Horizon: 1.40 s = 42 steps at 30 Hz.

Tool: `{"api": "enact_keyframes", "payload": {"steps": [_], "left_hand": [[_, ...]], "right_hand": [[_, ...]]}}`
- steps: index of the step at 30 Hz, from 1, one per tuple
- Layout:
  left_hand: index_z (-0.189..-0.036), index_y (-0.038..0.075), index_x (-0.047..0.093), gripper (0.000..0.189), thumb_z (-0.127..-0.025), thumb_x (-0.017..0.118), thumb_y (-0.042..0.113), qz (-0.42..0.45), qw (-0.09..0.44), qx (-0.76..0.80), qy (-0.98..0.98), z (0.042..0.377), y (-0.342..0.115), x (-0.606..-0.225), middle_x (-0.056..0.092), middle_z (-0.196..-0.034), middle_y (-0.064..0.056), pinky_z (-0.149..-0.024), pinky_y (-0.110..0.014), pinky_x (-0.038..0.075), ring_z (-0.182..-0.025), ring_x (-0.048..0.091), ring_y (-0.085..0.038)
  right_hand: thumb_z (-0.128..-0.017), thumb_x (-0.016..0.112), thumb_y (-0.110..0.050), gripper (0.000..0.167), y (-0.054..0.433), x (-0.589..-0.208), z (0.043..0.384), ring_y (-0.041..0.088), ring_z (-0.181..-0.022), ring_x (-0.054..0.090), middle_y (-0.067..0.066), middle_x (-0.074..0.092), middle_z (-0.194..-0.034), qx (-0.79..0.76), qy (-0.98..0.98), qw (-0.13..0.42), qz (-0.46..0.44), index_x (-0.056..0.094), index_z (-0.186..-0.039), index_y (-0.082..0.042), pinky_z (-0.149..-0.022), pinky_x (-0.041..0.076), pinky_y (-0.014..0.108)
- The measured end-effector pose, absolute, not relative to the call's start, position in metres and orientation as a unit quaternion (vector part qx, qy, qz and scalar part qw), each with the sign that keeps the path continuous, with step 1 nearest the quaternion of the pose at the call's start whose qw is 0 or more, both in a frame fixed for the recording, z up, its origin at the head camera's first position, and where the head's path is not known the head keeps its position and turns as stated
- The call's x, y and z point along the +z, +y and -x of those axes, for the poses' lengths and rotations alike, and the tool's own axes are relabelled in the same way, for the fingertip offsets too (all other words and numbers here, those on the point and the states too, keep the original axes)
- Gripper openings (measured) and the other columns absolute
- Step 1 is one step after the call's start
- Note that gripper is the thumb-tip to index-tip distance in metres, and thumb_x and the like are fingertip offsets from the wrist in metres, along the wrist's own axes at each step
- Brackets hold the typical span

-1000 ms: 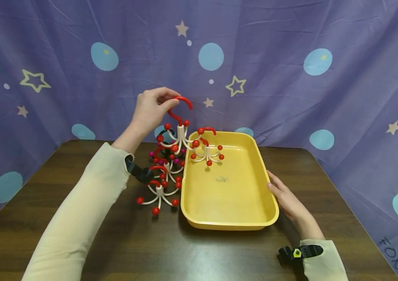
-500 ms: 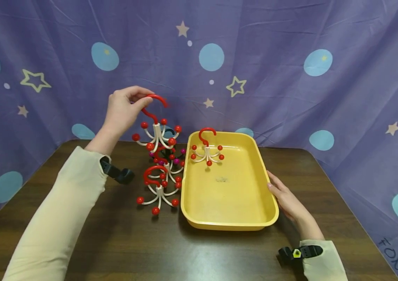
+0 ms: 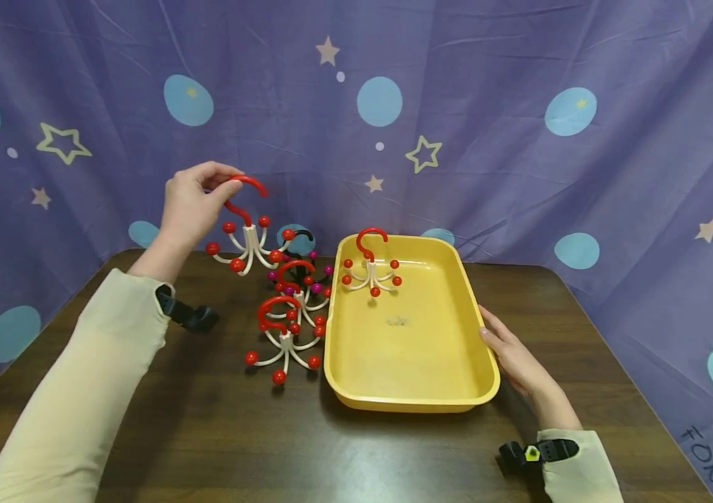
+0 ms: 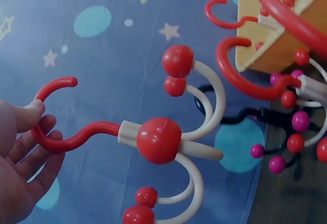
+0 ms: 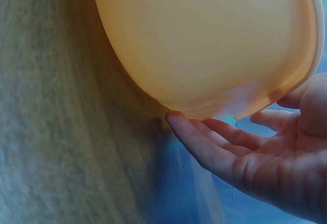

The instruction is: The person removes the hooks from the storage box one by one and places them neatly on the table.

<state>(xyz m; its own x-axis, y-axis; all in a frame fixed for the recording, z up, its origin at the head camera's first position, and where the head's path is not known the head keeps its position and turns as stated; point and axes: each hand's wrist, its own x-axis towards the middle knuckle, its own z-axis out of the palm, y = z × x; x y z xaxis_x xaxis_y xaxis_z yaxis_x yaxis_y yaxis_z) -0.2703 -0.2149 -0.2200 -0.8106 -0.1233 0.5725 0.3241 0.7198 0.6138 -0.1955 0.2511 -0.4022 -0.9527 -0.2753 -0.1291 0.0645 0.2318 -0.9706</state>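
Note:
In the head view my left hand [image 3: 191, 202] pinches the red hook of a white multi-arm hanger [image 3: 251, 237] whose arms end in red balls. This hanger hangs in the air, left of the tray and above the table. The left wrist view shows thumb and fingers on the hook's curve [image 4: 53, 144]. My right hand [image 3: 515, 355] holds the right side of a yellow tray [image 3: 406, 363], thumb at the rim and fingers against the outer wall [image 5: 204, 40]. A similar red-and-white hanger [image 3: 371, 269] stands upright inside the tray, near its back left corner.
Beside the tray's left wall stand more hangers: a red-and-white one in front [image 3: 285, 342], another behind it [image 3: 299, 297], and a black one with magenta balls [image 3: 303, 262], partly hidden. The dark wooden table [image 3: 394, 454] ends at a purple curtain [image 3: 488, 175].
My left hand has moved left with the hanger, away from above the tray's left edge. The right hand, tray and standing hangers have stayed in place.

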Motion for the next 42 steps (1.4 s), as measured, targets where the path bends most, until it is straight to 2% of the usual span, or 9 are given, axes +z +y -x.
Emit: {"api": "enact_keyframes", "payload": {"steps": [5,15,23,28,35,37,42], "left_hand": [[-0.102,0.011,0.069,0.024,-0.085,0.064,0.027,0.043,0.305,-0.368,-0.877,0.273,-0.225,-0.226,0.061,-0.075,0.015,-0.061,-0.016,0.036,-0.064,0.048,0.009],[-0.103,0.009,0.069,0.025,-0.085,0.064,0.026,0.013,0.298,-0.371,-0.880,0.281,-0.236,-0.243,0.066,-0.084,-0.002,-0.061,-0.015,0.036,-0.063,0.045,0.010],[-0.103,0.009,0.068,0.024,-0.086,0.064,0.025,0.000,0.291,-0.379,-0.879,0.289,-0.240,-0.260,0.068,-0.093,-0.009,-0.063,-0.015,0.036,-0.064,0.046,0.010],[-0.104,0.009,0.067,0.023,-0.087,0.062,0.023,-0.007,0.273,-0.385,-0.882,0.292,-0.238,-0.270,0.066,-0.097,-0.013,-0.058,-0.012,0.040,-0.067,0.053,-0.001],[-0.105,0.009,0.066,0.023,-0.088,0.060,0.022,0.001,0.265,-0.357,-0.896,0.298,-0.236,-0.286,0.067,-0.097,-0.014,-0.064,-0.023,0.039,-0.079,0.056,-0.020],[-0.105,0.008,0.066,0.022,-0.088,0.060,0.022,0.004,0.264,-0.355,-0.897,0.300,-0.236,-0.290,0.067,-0.096,-0.014,-0.065,-0.024,0.038,-0.080,0.056,-0.021],[-0.104,0.008,0.065,0.021,-0.089,0.059,0.021,0.000,0.254,-0.370,-0.894,0.302,-0.233,-0.297,0.067,-0.096,-0.014,-0.057,-0.020,0.041,-0.076,0.058,-0.022]], "right_hand": [[-0.100,0.032,-0.031,0.059,0.251,-0.403,0.195,0.026,-0.108,0.052,0.029,0.028,-0.138,-0.618,0.771,0.134,0.069,0.002,-0.148,-0.016,-0.079,0.050,0.031],[-0.100,0.032,-0.030,0.058,0.250,-0.402,0.195,0.023,-0.104,0.054,0.029,0.031,-0.135,-0.624,0.767,0.134,0.069,0.003,-0.148,-0.016,-0.077,0.051,0.031],[-0.100,0.032,-0.029,0.057,0.249,-0.400,0.194,0.021,-0.102,0.055,0.029,0.031,-0.135,-0.628,0.763,0.136,0.067,0.003,-0.148,-0.016,-0.077,0.051,0.031],[-0.100,0.031,-0.029,0.057,0.249,-0.400,0.194,0.020,-0.102,0.055,0.030,0.031,-0.135,-0.628,0.764,0.136,0.064,0.003,-0.148,-0.016,-0.077,0.051,0.031],[-0.100,0.031,-0.030,0.058,0.249,-0.401,0.194,0.025,-0.109,0.051,0.028,0.026,-0.140,-0.625,0.765,0.141,0.062,0.001,-0.148,-0.016,-0.080,0.050,0.032],[-0.100,0.031,-0.031,0.058,0.249,-0.402,0.194,0.026,-0.110,0.050,0.027,0.025,-0.141,-0.626,0.765,0.141,0.062,0.001,-0.148,-0.016,-0.081,0.049,0.032],[-0.100,0.032,-0.031,0.059,0.250,-0.402,0.194,0.027,-0.111,0.049,0.028,0.025,-0.141,-0.627,0.764,0.139,0.064,0.001,-0.148,-0.016,-0.081,0.049,0.031]]}}
